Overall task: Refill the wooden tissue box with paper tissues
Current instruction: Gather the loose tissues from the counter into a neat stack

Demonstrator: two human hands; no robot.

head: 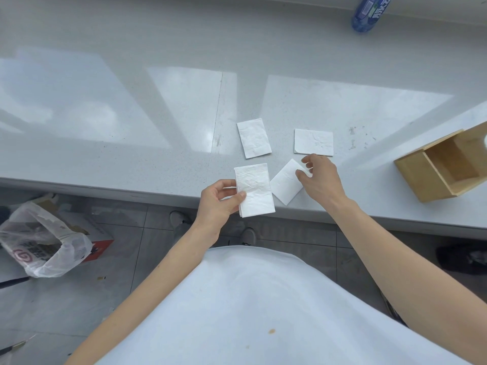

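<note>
My left hand [220, 200] holds a small stack of folded white tissues [255, 190] over the counter's front edge, thumb on top. My right hand [320, 177] rests its fingertips on the far corner of a folded tissue [285, 182] lying tilted on the counter; whether it grips the tissue is unclear. Two more folded tissues lie flat farther back, one [253, 138] to the left and one [313, 142] to the right. The wooden tissue box [421, 177] lies on its side at the right, its open side facing up and left, with nothing visible inside.
A grey-white stone counter [131, 114] runs across the view. A blue bottle [370, 11] lies at the far back right. On the tiled floor at the left sits a plastic bag [44, 243] in a cardboard box. My shoes [181, 219] show below the counter's edge.
</note>
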